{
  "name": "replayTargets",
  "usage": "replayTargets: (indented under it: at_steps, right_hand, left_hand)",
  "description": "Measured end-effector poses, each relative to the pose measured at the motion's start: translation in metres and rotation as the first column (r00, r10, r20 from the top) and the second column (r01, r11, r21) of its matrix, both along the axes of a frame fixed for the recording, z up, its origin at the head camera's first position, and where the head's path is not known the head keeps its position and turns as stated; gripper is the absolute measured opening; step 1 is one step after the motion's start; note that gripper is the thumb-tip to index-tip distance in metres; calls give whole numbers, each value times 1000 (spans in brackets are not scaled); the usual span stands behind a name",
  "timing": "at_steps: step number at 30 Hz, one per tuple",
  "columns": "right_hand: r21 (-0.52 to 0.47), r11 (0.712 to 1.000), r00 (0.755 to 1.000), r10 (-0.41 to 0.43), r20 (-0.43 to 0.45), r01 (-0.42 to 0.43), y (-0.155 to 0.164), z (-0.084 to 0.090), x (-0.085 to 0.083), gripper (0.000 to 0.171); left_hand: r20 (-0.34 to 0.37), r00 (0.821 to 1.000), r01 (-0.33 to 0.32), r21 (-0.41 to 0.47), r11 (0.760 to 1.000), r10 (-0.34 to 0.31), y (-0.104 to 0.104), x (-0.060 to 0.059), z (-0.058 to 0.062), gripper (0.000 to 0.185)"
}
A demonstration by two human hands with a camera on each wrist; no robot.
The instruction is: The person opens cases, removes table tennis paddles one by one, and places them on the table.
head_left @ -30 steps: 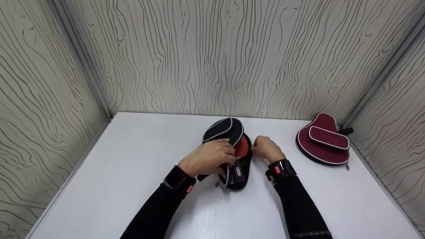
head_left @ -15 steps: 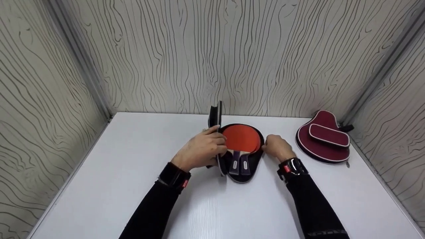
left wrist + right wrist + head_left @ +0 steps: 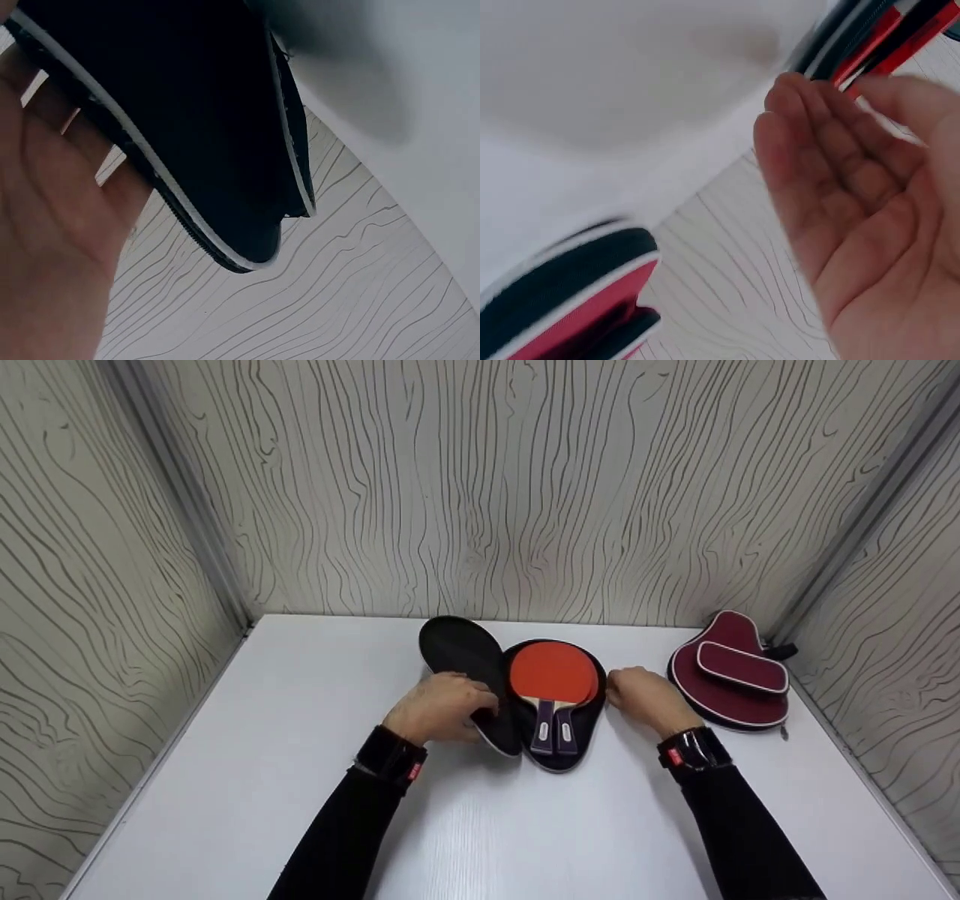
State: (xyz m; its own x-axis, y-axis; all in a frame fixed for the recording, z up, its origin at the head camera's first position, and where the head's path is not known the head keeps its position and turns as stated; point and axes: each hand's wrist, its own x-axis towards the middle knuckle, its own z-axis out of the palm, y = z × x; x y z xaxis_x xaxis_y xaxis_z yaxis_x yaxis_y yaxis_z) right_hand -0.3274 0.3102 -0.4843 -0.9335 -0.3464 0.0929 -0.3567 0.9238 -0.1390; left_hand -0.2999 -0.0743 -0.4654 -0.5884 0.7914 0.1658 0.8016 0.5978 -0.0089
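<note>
The left hand [image 3: 442,706], fingers curled on the black case [image 3: 559,750] lid now swung flat toward 9 o'clock, is baring two paddles [image 3: 553,679], while the relaxed right hand [image 3: 641,695] is resting at 3 o'clock.

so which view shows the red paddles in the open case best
The head view: both table tennis paddles lie in full sight inside the open black case. The right wrist view shows only blurred red edges; the left wrist view shows none.
</note>
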Motion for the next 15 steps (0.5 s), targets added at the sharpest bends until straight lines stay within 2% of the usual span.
replayTargets:
  at_steps: [3, 5, 10, 15]
  right_hand:
    - [6, 995, 993, 103, -57, -103, 5, -1, 4, 11]
    - [-2, 987, 985, 159, -72, -159, 7, -4, 8, 13]
    - [-9, 961, 961, 275, -40, -275, 9, -10, 17, 15]
    - [-12, 942, 942, 334, -7, -335, 8, -14, 22, 14]
  left_hand:
    - [102, 994, -33, -3, 999, 33, -1, 0, -1, 46]
    - [178, 982, -63, -24, 998, 66, -2, 0, -1, 58]
    - [319, 934, -135, -97, 986, 159, -3, 1, -3, 81]
    - [430, 876, -193, -109, 975, 221, -4, 1, -9, 87]
